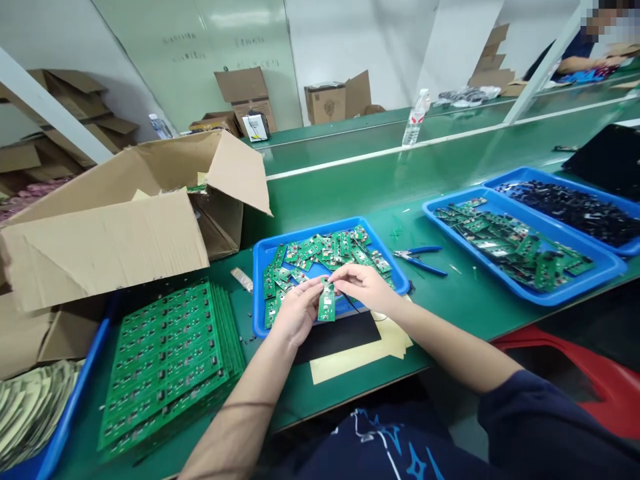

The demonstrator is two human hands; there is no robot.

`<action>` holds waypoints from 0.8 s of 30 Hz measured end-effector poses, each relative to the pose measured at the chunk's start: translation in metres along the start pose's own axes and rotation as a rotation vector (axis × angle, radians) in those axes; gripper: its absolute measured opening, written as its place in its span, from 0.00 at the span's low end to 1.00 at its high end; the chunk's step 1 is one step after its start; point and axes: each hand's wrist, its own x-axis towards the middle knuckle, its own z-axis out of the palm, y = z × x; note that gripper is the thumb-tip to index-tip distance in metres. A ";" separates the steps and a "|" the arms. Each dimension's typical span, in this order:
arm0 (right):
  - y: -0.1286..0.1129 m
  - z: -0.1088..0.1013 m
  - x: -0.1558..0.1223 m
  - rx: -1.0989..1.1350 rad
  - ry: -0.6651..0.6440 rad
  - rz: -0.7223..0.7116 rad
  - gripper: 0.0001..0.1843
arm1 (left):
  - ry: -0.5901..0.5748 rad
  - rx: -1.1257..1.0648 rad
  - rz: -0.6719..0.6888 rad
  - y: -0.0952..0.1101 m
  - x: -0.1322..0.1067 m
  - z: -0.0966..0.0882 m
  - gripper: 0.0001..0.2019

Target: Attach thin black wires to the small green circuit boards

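Note:
Between the fingers of my left hand (299,312) is a small green circuit board (327,308), held upright above a black mat (345,337). My right hand (369,288) meets it at the top end, thumb and fingertips pinched together against the board's upper edge. Whatever lies within that pinch is too small to make out. Just beyond both hands stands a blue tray (257,283) with many similar loose boards (327,250) in it. A thin dark wire (353,304) shows beneath my right hand.
Stacked green board panels (165,353) and an open cardboard box (110,233) occupy the left. Blue-handled pliers (423,259) lie right of the tray. Farther right are another blue tray (540,300) of boards and one of small black parts (575,207). Yellowish paper (350,363) borders the mat.

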 end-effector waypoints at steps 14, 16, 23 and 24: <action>-0.007 -0.006 -0.008 -0.343 0.073 -0.109 0.04 | 0.072 -0.180 -0.069 -0.003 -0.006 0.001 0.13; -0.011 -0.007 -0.010 -0.404 0.048 -0.205 0.03 | 0.074 -0.173 -0.064 -0.003 -0.007 0.002 0.13; -0.017 -0.006 -0.015 -0.558 0.056 -0.325 0.04 | 0.070 -0.147 -0.077 -0.003 -0.011 0.004 0.12; -0.018 -0.005 -0.015 -0.591 0.054 -0.338 0.04 | 0.071 -0.142 -0.075 -0.004 -0.011 0.005 0.12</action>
